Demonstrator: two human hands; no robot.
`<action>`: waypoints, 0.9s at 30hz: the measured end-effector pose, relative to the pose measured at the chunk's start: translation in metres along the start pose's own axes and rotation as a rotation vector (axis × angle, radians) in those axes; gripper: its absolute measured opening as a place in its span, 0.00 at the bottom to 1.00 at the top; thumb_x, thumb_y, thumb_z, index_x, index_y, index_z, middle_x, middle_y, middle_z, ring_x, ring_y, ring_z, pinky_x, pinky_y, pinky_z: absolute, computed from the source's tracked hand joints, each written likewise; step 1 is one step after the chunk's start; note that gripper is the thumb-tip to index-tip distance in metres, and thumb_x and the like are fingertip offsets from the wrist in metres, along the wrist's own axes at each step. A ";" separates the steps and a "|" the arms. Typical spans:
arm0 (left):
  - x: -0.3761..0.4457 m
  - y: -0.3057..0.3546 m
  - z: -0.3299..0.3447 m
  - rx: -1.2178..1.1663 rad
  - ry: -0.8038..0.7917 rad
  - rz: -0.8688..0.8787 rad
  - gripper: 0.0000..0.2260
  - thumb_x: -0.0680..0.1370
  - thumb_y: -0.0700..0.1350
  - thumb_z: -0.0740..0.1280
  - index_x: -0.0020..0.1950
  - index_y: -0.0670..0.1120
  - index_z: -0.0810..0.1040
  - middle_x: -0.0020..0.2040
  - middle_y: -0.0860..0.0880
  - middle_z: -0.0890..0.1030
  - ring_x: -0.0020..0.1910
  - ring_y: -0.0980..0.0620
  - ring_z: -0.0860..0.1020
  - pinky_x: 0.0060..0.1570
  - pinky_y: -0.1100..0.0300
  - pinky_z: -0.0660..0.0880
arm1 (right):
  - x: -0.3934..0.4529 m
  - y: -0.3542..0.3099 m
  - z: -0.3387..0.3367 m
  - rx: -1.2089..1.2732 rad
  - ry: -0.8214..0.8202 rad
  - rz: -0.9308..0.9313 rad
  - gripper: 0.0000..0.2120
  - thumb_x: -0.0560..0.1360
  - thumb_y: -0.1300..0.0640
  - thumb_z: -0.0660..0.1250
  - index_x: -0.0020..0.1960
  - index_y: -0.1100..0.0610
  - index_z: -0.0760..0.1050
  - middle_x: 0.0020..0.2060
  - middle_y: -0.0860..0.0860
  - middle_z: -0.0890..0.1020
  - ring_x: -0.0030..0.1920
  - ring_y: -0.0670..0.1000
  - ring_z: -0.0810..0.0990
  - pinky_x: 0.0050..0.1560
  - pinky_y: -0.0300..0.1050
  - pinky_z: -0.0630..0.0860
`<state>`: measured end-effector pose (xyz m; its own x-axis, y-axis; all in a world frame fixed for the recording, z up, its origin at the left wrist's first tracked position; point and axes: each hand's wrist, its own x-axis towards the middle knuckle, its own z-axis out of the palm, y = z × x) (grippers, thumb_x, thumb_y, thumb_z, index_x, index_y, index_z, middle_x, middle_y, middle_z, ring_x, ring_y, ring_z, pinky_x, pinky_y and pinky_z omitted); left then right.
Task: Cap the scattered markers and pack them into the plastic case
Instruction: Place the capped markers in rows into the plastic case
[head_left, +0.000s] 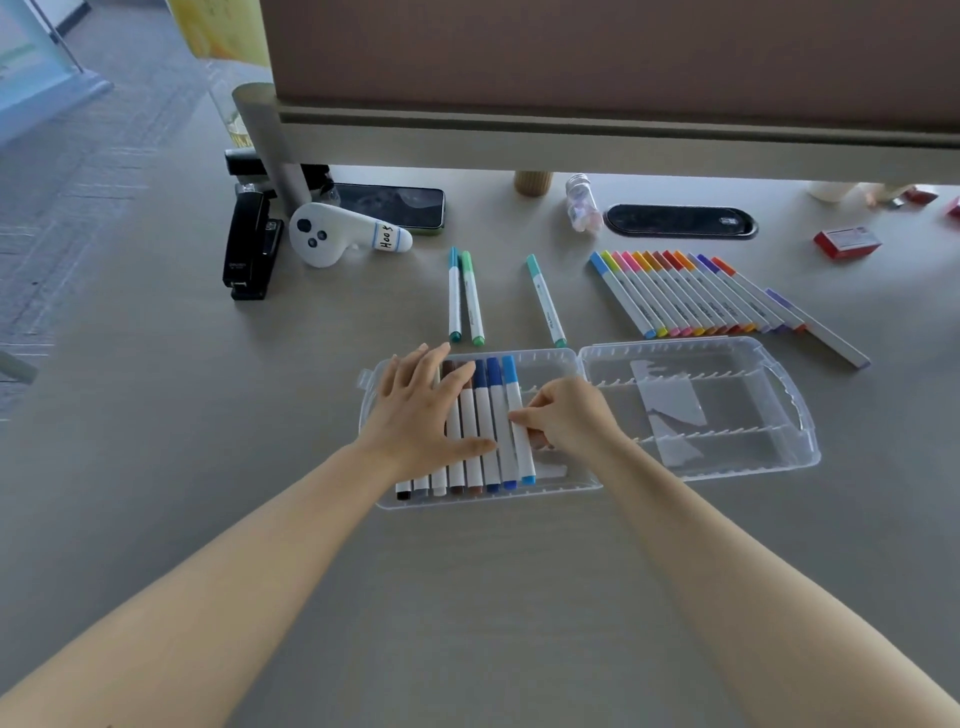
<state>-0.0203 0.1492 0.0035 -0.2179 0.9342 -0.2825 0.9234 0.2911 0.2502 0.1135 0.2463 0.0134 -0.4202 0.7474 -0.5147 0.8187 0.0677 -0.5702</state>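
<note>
Your left hand (415, 410) lies flat, fingers spread, on the markers in the clear ribbed plastic case (727, 470); right hand (566, 415) pinches the light-blue marker (519, 421).

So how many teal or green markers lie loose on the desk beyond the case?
3: a teal marker and a green marker side by side, a lone teal marker to their right. None seems hidden.
</note>
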 end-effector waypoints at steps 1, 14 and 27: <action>0.000 0.002 -0.001 -0.003 -0.007 -0.002 0.44 0.66 0.73 0.53 0.75 0.52 0.48 0.76 0.47 0.44 0.75 0.45 0.40 0.72 0.48 0.38 | -0.002 0.000 -0.001 -0.020 0.028 -0.016 0.11 0.73 0.52 0.67 0.44 0.61 0.77 0.41 0.56 0.84 0.44 0.54 0.83 0.51 0.50 0.79; 0.029 0.022 0.008 0.154 -0.079 -0.017 0.40 0.67 0.73 0.53 0.72 0.63 0.39 0.75 0.45 0.36 0.74 0.40 0.35 0.70 0.42 0.34 | 0.042 0.024 -0.061 -0.104 0.498 -0.057 0.25 0.75 0.49 0.64 0.70 0.53 0.65 0.69 0.54 0.67 0.69 0.56 0.62 0.68 0.53 0.62; 0.029 0.018 0.020 0.157 0.019 -0.009 0.46 0.54 0.77 0.37 0.71 0.65 0.36 0.76 0.46 0.36 0.74 0.41 0.37 0.70 0.42 0.34 | 0.100 0.017 -0.072 -0.118 0.520 0.131 0.25 0.72 0.45 0.66 0.65 0.53 0.69 0.71 0.58 0.60 0.72 0.62 0.55 0.72 0.60 0.53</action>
<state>-0.0033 0.1777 -0.0187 -0.2306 0.9360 -0.2660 0.9592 0.2646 0.0994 0.1134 0.3698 -0.0022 -0.0877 0.9807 -0.1747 0.9020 0.0037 -0.4318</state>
